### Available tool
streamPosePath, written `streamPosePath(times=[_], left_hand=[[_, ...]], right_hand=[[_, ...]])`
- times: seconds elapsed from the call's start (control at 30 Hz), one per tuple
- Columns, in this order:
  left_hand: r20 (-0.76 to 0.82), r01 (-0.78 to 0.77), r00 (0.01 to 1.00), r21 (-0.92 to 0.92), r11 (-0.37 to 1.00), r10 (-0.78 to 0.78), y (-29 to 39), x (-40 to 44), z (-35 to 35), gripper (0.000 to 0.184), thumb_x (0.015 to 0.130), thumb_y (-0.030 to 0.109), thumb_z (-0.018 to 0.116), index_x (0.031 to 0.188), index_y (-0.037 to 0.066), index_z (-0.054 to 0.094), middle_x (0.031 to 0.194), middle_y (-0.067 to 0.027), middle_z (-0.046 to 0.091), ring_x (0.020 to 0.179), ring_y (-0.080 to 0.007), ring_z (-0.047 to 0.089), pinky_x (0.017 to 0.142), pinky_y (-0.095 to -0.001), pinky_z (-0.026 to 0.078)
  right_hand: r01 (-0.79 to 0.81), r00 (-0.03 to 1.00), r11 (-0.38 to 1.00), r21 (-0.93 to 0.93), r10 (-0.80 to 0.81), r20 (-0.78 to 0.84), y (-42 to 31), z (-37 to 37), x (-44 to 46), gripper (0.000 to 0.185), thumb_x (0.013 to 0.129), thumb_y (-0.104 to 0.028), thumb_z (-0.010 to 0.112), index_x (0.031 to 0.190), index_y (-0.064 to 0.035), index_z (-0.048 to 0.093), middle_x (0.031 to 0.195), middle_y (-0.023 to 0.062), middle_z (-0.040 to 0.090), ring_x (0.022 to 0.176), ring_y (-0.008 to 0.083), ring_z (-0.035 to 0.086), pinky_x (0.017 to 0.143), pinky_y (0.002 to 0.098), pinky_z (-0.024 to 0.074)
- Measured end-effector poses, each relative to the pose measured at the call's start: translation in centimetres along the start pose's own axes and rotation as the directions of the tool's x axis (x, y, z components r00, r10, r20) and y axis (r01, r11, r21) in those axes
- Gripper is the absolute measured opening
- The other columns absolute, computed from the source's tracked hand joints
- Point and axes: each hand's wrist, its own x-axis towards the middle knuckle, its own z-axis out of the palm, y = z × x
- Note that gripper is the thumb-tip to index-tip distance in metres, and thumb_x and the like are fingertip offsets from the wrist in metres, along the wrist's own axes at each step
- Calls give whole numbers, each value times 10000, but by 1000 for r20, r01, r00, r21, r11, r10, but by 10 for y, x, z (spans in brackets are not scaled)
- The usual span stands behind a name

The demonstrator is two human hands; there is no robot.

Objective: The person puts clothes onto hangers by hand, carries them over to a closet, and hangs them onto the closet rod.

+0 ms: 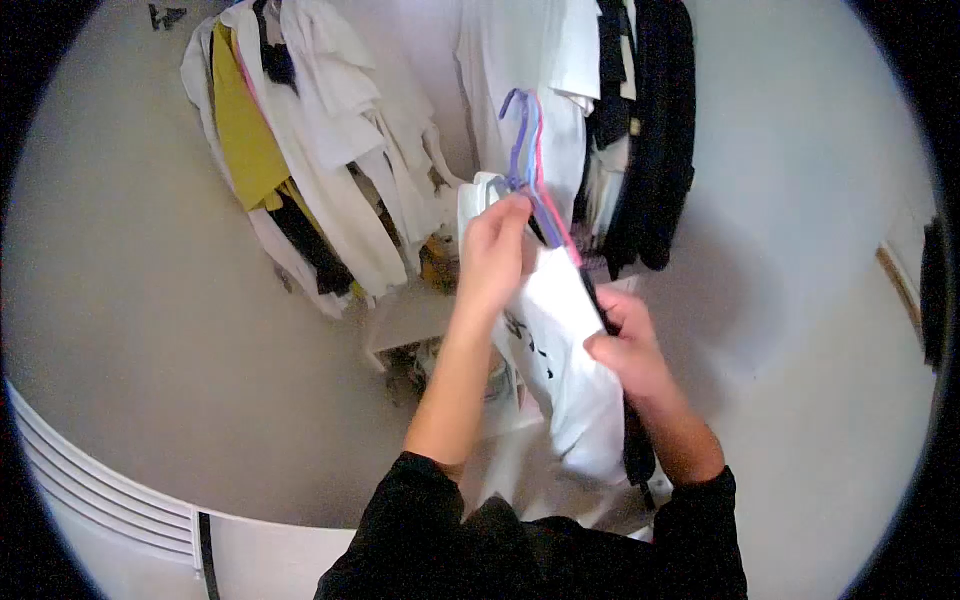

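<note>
Several plastic hangers are bunched together, with a purple hanger (pixel 517 150) in front and a pink hanger (pixel 557 222) behind it. My left hand (pixel 494 250) is closed around them just below their hooks. From these hangers hangs a white shirt (pixel 590 400) with black print on its front. Behind its right edge shows a black garment (pixel 637 450). At the shirt's right side, my right hand (pixel 628 345) is closed, thumb on the white cloth and fingers curled behind. How much of the black garment it also grips is hidden.
White clothes (pixel 330 130) and a mustard garment (pixel 240 130) hang at the back left. Black clothes (pixel 650 130) hang at the back right. Below them stands a low white shelf (pixel 410 325) holding things I cannot make out. A slatted white radiator (pixel 110 480) is at lower left.
</note>
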Motion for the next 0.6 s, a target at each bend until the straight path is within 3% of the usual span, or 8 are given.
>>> streamPosePath(times=[0.07,0.1,0.17,0.27,0.33,0.4,0.5,0.6], left_hand=[[-15,-255,961,336,907,275,7,24,-12,319,1036,191,506,1204,-3,697,1279,-169,667,1310,-278,536,1126,-364,355],[-49,-270,951,351,897,306,0,33,-17,307,1022,188,517,1207,23,699,1304,-165,653,1331,-292,517,1130,-381,353],[-112,-303,923,378,875,368,-22,49,-32,293,994,181,540,1213,74,703,1354,-158,627,1375,-321,479,1138,-415,349],[-71,-214,968,256,943,239,-60,65,-60,345,974,146,542,1297,95,655,1481,-157,517,1422,-317,419,1176,-415,298],[-12,-103,994,181,978,106,-89,76,-75,448,971,125,524,1418,97,551,1554,-154,428,1466,-294,350,1208,-410,244],[47,-77,996,116,990,72,-118,91,-81,496,975,137,522,1467,87,485,1575,-153,394,1485,-284,311,1219,-411,219],[130,6,991,135,991,-24,-142,105,-73,607,985,188,530,1552,84,340,1627,-146,290,1511,-287,249,1235,-415,179],[161,32,985,209,977,-66,-183,134,-68,643,998,235,538,1580,116,291,1635,-157,252,1504,-308,250,1233,-421,184]], right_hand=[[5,1000,1000,15,-5,22,-12,-17,36,472,713,-14,583,1176,36,664,1060,48,691,944,134,634,865,281,500],[37,993,999,-12,-38,-114,6,-26,54,484,709,-17,610,1188,41,646,1047,47,691,926,136,641,862,280,501],[45,999,999,-1,-45,28,-38,-31,94,496,723,-37,642,1214,38,620,1010,39,686,881,144,651,848,273,501],[120,949,982,-143,-156,-273,-34,-45,167,386,742,-109,661,1106,20,671,923,41,686,815,144,649,795,270,502],[-48,981,900,-433,-38,-188,-72,-67,239,367,754,-101,637,1090,38,688,936,51,673,807,128,628,765,265,507],[26,975,803,-596,-151,-161,-99,-70,279,407,768,-94,604,1134,68,678,991,60,659,836,119,611,772,260,504],[422,860,771,-476,-508,-60,-116,-84,316,416,764,-142,599,1116,63,684,966,59,656,864,128,609,813,268,488],[533,786,724,-438,-615,-59,-142,-95,382,385,758,-136,604,1085,50,684,952,58,658,856,136,613,802,278,492]])
